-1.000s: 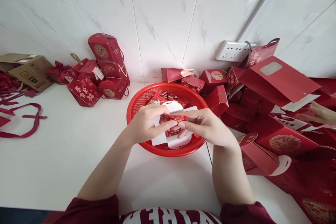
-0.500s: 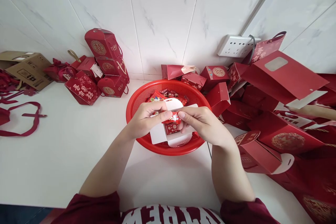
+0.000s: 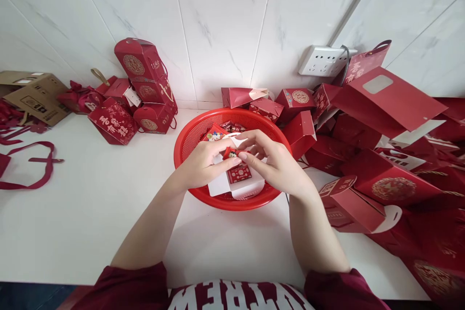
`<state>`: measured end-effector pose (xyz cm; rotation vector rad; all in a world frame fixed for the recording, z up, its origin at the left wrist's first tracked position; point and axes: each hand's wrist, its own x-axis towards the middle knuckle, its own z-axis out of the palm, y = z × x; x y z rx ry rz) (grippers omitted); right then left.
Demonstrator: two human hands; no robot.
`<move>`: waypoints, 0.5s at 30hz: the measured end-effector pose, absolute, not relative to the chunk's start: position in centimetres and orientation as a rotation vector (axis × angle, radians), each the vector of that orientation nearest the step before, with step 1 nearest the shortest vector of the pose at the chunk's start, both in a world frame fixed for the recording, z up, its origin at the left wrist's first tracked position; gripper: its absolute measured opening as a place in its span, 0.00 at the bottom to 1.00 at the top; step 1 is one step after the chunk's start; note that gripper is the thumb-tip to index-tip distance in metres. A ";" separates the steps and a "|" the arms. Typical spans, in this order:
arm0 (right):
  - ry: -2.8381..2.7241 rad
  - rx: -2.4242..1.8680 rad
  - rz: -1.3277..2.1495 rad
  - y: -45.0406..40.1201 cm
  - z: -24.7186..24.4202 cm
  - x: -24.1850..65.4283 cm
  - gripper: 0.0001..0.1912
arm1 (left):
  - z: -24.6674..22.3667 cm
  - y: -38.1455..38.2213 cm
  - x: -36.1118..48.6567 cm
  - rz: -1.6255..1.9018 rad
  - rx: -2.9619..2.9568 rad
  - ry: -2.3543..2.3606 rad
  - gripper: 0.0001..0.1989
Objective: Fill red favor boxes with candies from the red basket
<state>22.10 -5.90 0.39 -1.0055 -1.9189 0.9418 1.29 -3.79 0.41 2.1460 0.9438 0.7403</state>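
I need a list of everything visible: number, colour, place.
basket: one, red, centre
open box: one, white inside, in basket
small packet: one, red, at fingertips
patterned packet: at least one, red, in open box
sweets: several, mostly red, in basket
stacked boxes: three, red, left
loose boxes: several, red, beside stack
piled boxes: many, red, right
carton: one, brown, far left
ribbons: several, dark red, left
socket strip: one, white, on wall
wall: one, white, behind
table: one, white, underneath
floor: one, dark, bottom left
shirt: one, dark red, bottom
left hand: one, on small packet
right hand: one, at small packet

two hands (image 3: pixel 198 164), one basket (image 3: pixel 185 147), one socket panel (image 3: pixel 322 61), three stacked boxes (image 3: pixel 148 90)
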 end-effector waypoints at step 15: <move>-1.882 -1.205 0.655 -5.7 0.2 22.5 0.09 | -0.3 -2.1 -0.4 0.398 2.364 1.156 0.27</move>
